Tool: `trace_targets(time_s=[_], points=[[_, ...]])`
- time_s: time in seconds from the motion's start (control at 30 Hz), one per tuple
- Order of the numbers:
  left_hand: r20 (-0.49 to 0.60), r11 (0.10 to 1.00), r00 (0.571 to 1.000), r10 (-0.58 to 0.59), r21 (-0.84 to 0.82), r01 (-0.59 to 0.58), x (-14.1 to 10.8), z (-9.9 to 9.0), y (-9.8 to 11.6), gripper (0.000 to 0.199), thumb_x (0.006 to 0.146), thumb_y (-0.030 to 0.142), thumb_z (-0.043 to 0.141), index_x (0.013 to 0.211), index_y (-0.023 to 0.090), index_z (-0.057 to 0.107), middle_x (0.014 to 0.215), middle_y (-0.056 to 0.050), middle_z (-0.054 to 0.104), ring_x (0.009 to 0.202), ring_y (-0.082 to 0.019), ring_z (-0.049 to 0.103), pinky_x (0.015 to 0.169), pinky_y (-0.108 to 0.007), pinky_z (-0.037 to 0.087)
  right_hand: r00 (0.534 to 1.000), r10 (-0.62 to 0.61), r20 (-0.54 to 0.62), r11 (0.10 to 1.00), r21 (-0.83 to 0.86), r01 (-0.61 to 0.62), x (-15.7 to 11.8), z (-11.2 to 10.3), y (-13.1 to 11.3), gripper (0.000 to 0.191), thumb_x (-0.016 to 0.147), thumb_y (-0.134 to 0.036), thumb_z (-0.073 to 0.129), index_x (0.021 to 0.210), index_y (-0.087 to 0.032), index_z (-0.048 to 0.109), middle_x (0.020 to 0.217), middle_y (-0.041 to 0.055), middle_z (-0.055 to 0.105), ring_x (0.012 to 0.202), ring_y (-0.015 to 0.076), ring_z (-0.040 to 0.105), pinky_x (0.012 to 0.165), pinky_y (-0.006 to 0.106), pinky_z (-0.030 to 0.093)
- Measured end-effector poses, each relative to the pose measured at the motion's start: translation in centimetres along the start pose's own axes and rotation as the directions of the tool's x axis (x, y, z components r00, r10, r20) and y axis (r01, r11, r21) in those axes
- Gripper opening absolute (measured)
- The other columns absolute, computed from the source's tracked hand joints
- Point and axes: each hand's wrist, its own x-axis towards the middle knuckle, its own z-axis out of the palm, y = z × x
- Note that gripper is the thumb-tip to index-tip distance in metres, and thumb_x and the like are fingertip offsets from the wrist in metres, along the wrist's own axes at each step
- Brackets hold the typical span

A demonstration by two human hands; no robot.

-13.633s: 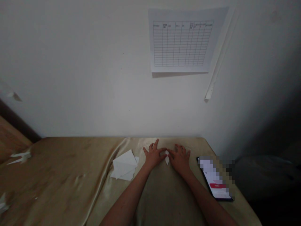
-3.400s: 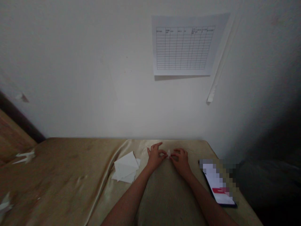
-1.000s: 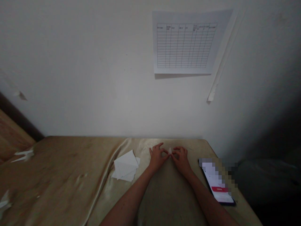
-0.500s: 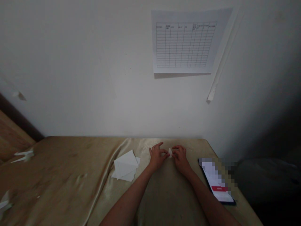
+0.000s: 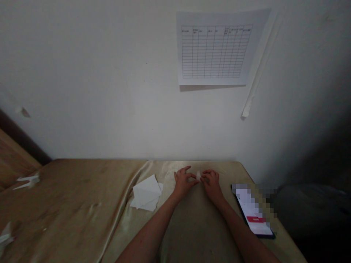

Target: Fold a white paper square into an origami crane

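Between my hands, near the back edge of the cloth-covered table, is a small folded piece of white paper. My left hand pinches its left side between thumb and index finger, with the other fingers raised. My right hand has thumb and fingertips closed at its right edge. The finer folds of the paper are too small to make out. Left of my left hand lies a loose stack of white paper squares.
A phone with a lit screen lies at the right. Folded white paper shapes rest at the far left, with another nearer the front. The wall behind carries a printed table sheet.
My right hand has shifted very slightly right, and the folded paper looks a little different in shape. My left hand has hardly moved.
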Motion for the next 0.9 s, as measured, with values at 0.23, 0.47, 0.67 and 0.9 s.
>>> trace_targets(time_s=[0.23,0.47,0.67,0.9], points=[[-0.002,1.000,1.000,0.003,0.015,-0.003,0.0,0.3,-0.1,0.010,0.072,0.030,0.082,0.081,0.033,0.079,0.148,0.001,0.049,0.136,-0.032,0.040,0.116,-0.062,0.016,1.000,-0.005,0.030,1.000,-0.027,0.006,0.0,0.4,-0.1,0.016,0.087,-0.021,0.055,0.085,-0.022,0.071,0.110,0.0094,0.063,0.112,0.0263,0.046,0.104,0.045,0.036],[-0.021,1.000,1.000,-0.012,0.004,0.012,0.3,-0.2,0.4,0.015,0.066,0.028,0.086,0.080,0.031,0.080,0.153,0.000,0.041,0.136,-0.032,0.042,0.115,-0.055,0.025,1.000,-0.003,0.025,0.999,-0.043,0.004,0.0,0.6,-0.1,0.017,0.087,-0.022,0.055,0.086,-0.022,0.072,0.112,0.0091,0.064,0.115,0.0265,0.045,0.105,0.045,0.035],[-0.005,1.000,1.000,-0.024,0.019,0.024,0.3,-0.2,0.2,0.013,0.069,0.027,0.084,0.081,0.031,0.079,0.150,-0.001,0.046,0.134,-0.030,0.044,0.115,-0.054,0.026,0.999,0.044,-0.007,0.998,-0.034,-0.044,0.0,0.1,-0.3,0.015,0.086,-0.029,0.060,0.083,-0.024,0.073,0.111,0.0089,0.063,0.115,0.0270,0.046,0.105,0.046,0.034],[-0.009,0.999,0.999,-0.032,0.018,0.032,0.2,0.1,0.0,0.013,0.077,0.026,0.077,0.089,0.032,0.079,0.148,-0.002,0.048,0.136,-0.030,0.042,0.116,-0.057,0.022,0.996,0.080,-0.050,0.997,-0.009,-0.080,0.2,-0.4,-0.3,0.022,0.088,-0.034,0.056,0.100,-0.027,0.074,0.111,0.0080,0.063,0.115,0.0272,0.046,0.106,0.049,0.035]])
